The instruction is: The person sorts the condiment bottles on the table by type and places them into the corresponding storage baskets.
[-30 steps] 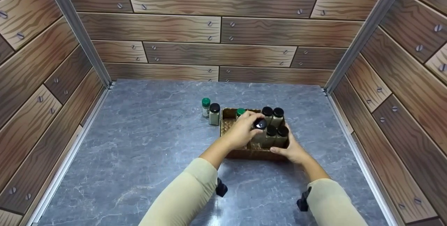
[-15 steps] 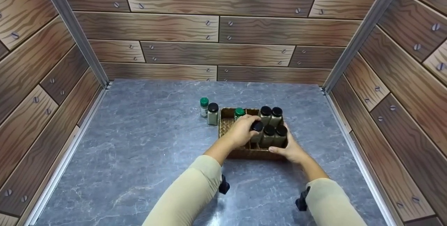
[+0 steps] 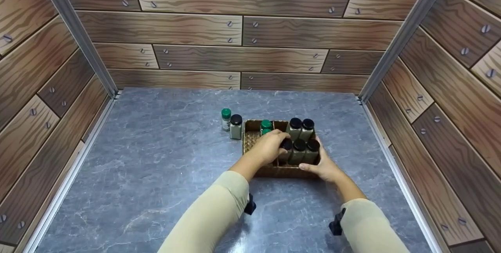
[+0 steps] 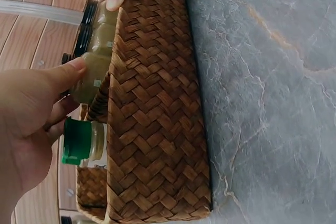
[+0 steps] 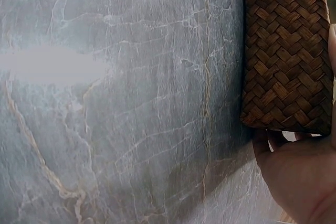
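Observation:
My left hand (image 3: 267, 147) pinches a black-capped spice jar (image 3: 287, 144) low in the woven basket (image 3: 287, 172). In the left wrist view, the thumb presses on the body of this jar (image 4: 90, 80), which sits partly below the basket rim. My right hand (image 3: 327, 167) grips the basket's right end, thumb over the front rim and fingers along the side. Several more black-capped jars (image 3: 299, 147) stand upright in the right part of the basket. Green-capped jars (image 3: 266, 124) stand left of them, partly hidden behind my left hand; one green cap (image 4: 77, 141) shows close to its fingers.
On the grey marbled table (image 3: 156, 167), left of the basket, stand a green-capped jar (image 3: 226, 121) and a black-capped jar (image 3: 235, 128). A bare woven strip (image 3: 251, 140) shows at the basket's left end. Wood-patterned walls (image 3: 188, 32) enclose the table's back and sides.
My left hand has lowered the black-capped jar into the basket, level with its neighbours. The right hand keeps its grip on the basket. The head view has shifted slightly.

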Demonstrator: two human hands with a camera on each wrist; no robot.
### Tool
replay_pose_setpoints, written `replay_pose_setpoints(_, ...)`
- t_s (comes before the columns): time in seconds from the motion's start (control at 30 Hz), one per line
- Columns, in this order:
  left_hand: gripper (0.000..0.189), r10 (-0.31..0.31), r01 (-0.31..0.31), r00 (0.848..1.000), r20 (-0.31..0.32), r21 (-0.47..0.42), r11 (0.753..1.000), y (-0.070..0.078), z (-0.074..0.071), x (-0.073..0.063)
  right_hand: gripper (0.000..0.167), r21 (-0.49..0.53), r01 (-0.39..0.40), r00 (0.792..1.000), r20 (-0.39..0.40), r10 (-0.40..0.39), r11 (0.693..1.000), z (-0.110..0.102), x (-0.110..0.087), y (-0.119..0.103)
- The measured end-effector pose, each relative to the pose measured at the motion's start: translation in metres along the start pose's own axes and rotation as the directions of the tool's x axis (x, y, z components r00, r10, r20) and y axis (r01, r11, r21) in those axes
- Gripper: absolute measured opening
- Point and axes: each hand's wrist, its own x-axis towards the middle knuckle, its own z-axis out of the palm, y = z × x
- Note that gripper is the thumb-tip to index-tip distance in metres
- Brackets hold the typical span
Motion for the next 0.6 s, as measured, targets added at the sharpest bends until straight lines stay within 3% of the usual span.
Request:
replay_pose_setpoints(0.27, 0.049, -0.015, 0.015, 0.999, 0.028, 0.025, 1.0, -0.0004, 0.0059, 0.0001, 0.134, 0.012, 0.009, 1.0, -0.009, -0.009, 1.0, 0.0015, -0.0002, 0.0011)
replay_pose_setpoints(0.6, 0.051, 0.001, 0.0, 1.0, -0.018, 0.057, 0.998, -0.0008, 0.0083, -0.0006, 0.133, -0.006, -0.017, 1.0, -0.003, 0.017, 1.0, -0.0001, 0.0005, 0.0019)
